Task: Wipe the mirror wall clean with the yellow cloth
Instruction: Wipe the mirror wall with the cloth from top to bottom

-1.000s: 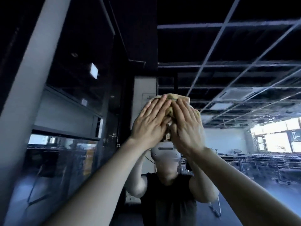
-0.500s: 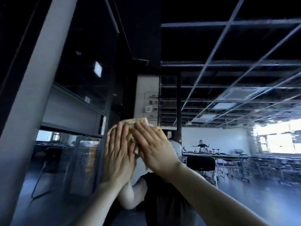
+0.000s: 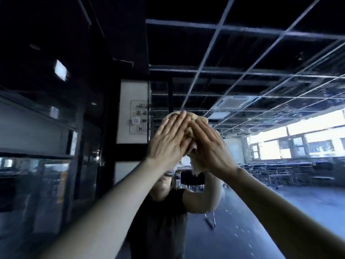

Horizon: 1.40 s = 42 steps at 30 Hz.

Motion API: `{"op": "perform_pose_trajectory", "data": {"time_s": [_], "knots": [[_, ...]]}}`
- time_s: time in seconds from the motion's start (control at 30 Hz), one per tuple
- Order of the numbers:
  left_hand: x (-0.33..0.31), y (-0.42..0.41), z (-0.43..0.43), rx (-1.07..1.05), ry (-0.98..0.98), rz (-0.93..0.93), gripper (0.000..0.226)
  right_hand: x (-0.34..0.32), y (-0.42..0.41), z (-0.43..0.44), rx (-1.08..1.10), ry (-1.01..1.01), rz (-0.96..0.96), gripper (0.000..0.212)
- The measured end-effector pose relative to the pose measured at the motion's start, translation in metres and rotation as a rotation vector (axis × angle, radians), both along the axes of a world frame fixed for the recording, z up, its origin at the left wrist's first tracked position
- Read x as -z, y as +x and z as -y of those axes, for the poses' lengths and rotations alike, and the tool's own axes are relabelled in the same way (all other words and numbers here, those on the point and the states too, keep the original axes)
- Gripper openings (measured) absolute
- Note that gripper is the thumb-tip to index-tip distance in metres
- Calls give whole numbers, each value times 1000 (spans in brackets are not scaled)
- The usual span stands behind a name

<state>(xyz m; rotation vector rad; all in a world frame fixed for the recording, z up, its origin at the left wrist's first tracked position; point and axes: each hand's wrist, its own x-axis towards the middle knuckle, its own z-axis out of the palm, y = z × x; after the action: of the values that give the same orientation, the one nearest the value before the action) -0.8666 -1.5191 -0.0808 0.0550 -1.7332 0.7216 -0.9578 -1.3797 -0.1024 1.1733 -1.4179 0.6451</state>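
Note:
The mirror wall fills the view ahead and reflects a dark grid ceiling, a bright room and a person in a black shirt. A crumpled yellow cloth lies flat against the glass at head height. My left hand presses on its left part with straight fingers. My right hand presses on its right part, fingers straight and angled up to the left. Both arms reach up from the lower corners. Most of the cloth is hidden under the hands; a ragged corner hangs below my right palm.
A dark glass partition and a black frame post stand to the left of the mirror. A white panel with signs sits beside the post. Reflected windows and rows of desks lie at the right.
Both hands and the cloth have swept across the glass: down and left half a second ago, now back up and to the right. The hands stay flat on the cloth.

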Motion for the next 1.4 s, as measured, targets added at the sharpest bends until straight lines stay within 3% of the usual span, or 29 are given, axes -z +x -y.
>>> {"op": "perform_pose_trajectory", "data": {"time_s": [0.07, 0.2, 0.3, 0.4, 0.47, 0.57, 0.67, 0.77, 1.07, 1.17, 1.3, 1.4], "knots": [[-39, 3, -1, -32, -4, 2, 64, -39, -4, -6, 41, 7, 3, 78], [-70, -17, -35, 9, 219, 35, 57, -80, -13, -14, 23, -48, 58, 65], [-19, -32, -45, 82, 88, 38, 58, -16, -22, -22, -42, -182, 65, 56], [54, -32, -46, 98, -133, 194, 65, 81, -34, -49, -43, -94, 73, 59], [69, -35, -43, 87, -194, 278, 65, 102, -45, -65, -12, -26, -23, 59], [19, -50, -67, 37, -200, 241, 67, 52, -60, -68, -20, -144, 39, 56], [-47, -78, -104, 22, -51, 153, 59, -22, -74, -80, -37, -310, 145, 51], [-62, -100, -124, -8, -1, 115, 56, -49, -84, -92, 16, -331, 171, 49], [28, -93, -105, 112, -226, 251, 61, 76, -88, -95, -56, -313, 179, 57], [-3, -94, -118, 78, -240, 282, 64, 41, -95, -105, -22, -265, 128, 60], [-83, -122, -161, 36, -10, 177, 56, -58, -102, -133, 39, -324, 235, 54], [-98, -141, -178, 23, 44, 168, 54, -77, -113, -145, 48, -332, 224, 50]]}}
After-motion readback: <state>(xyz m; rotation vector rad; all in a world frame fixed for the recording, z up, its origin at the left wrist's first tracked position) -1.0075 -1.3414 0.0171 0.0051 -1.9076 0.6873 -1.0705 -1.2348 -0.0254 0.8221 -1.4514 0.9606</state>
